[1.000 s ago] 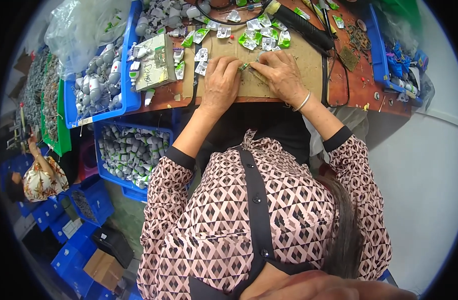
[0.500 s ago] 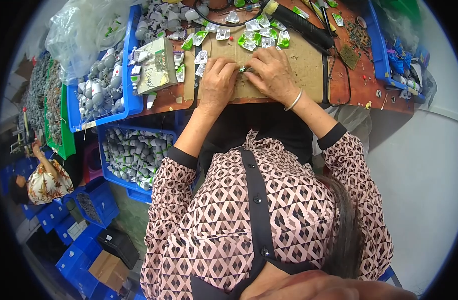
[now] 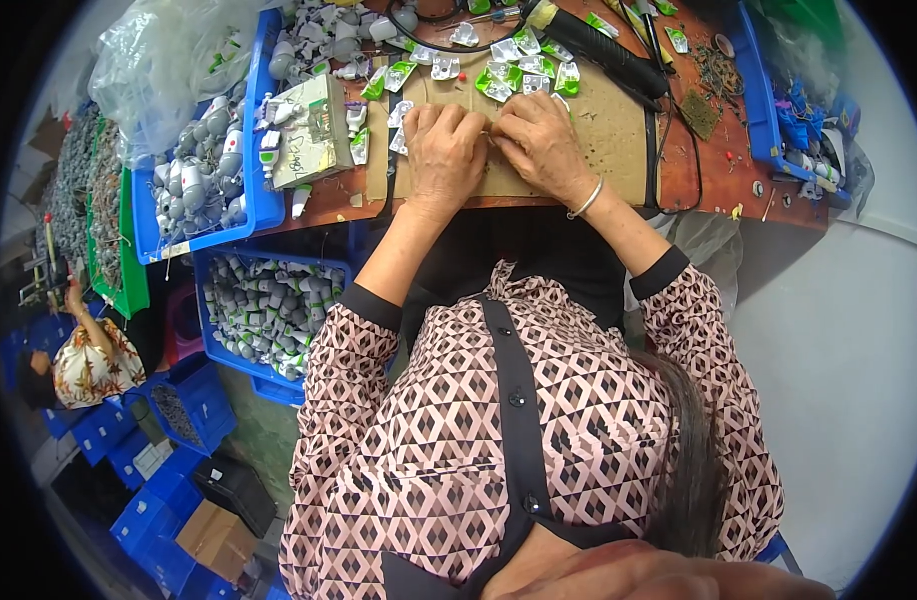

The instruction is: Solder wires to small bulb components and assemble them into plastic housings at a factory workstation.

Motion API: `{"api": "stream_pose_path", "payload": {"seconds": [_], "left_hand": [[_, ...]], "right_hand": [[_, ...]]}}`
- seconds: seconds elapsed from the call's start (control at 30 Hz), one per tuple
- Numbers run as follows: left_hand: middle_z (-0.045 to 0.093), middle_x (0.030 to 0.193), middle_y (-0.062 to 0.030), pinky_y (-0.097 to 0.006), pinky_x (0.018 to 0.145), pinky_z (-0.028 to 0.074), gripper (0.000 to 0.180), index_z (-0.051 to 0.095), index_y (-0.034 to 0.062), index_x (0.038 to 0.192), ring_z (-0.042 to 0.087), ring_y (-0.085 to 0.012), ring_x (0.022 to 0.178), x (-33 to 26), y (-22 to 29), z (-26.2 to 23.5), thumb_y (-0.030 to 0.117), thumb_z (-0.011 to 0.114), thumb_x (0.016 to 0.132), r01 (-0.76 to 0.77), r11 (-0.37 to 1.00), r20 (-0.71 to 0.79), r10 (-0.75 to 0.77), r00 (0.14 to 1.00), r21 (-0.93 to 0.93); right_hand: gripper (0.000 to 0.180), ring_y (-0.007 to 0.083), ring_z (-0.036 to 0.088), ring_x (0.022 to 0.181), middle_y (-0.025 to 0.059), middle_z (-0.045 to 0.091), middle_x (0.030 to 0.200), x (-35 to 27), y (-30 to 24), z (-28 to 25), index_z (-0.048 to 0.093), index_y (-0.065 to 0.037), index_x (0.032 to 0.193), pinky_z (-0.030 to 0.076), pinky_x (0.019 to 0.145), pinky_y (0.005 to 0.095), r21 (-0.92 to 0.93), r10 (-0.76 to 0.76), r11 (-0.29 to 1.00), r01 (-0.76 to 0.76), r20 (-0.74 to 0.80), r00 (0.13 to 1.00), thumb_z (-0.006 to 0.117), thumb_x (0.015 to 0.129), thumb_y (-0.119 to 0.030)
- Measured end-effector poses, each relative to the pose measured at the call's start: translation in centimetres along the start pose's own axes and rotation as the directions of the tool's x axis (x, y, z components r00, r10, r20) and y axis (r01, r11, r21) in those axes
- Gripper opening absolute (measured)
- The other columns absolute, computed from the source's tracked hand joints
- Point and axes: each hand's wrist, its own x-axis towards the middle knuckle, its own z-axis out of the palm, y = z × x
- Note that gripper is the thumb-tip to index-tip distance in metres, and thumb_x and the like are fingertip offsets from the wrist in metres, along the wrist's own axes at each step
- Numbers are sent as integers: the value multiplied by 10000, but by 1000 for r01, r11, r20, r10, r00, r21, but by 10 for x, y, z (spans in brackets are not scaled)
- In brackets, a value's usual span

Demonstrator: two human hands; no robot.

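Over a brown cardboard sheet (image 3: 611, 150), my left hand (image 3: 445, 158) and my right hand (image 3: 541, 142) meet with their fingers curled in and the tips almost touching. Both are closed; whatever sits between the fingertips is covered by the fingers. A bracelet (image 3: 586, 198) circles my right wrist. Just beyond the hands, several white and green plastic shells (image 3: 500, 80) lie scattered, with a small red bead (image 3: 463, 77) among them. White pieces (image 3: 400, 113) lie beside my left hand.
A cardboard box (image 3: 314, 130) stands left of the sheet, beside a blue bin (image 3: 269, 205) of grey and white parts. Another blue bin (image 3: 211, 335) sits lower. A black-handled tool (image 3: 604, 55) with a cable lies at the back right. At far left is another person (image 3: 94, 360).
My left hand has turned and shifted slightly right, its back now more upward. The small green and silvery piece seen between the fingertips before is now hidden.
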Motion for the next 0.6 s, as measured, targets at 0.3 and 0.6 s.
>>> {"api": "stream_pose_path", "payload": {"seconds": [0.3,0.6], "left_hand": [[583,860,-47,-448,931,351,85,665,129,816,537,-269,934,11,-2,-10,128,703,740,-116,990,81,109,991,82],[621,871,-14,-432,939,357,101,698,134,849,553,-251,926,-8,-4,0,181,750,776,-1,996,66,7,998,-89]], "right_hand": [[103,248,542,928,38,597,946,-2,8,-7,653,-70,850,422,816,374,-69,-47,997,46,-12,999,705,775,-117],[132,254,568,919,56,606,942,-1,13,-19,671,-94,900,436,815,385,-86,-95,992,91,-42,995,699,779,-140]]}}
